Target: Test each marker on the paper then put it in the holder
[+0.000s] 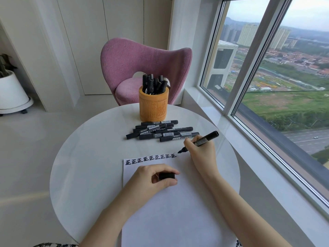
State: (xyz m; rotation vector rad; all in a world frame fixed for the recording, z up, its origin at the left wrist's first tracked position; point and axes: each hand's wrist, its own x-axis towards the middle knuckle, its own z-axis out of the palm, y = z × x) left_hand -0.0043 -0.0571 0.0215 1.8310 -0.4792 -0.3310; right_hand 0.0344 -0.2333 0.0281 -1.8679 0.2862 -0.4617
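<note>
on the table [80, 166] lie seven markers [160, 132]; right hand [201, 152] grips one marker [204, 139], left hand [149, 177] pinches one cap [166, 176].

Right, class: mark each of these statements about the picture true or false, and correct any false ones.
1. The right hand holds an uncapped marker. True.
2. The left hand holds scissors. False: it holds a black cap.
3. The holder is empty. False: several markers stand in it.
4. A row of marks runs along the top edge of the paper. True.
5. The loose markers lie on the chair. False: they lie on the table, between holder and paper.
</note>
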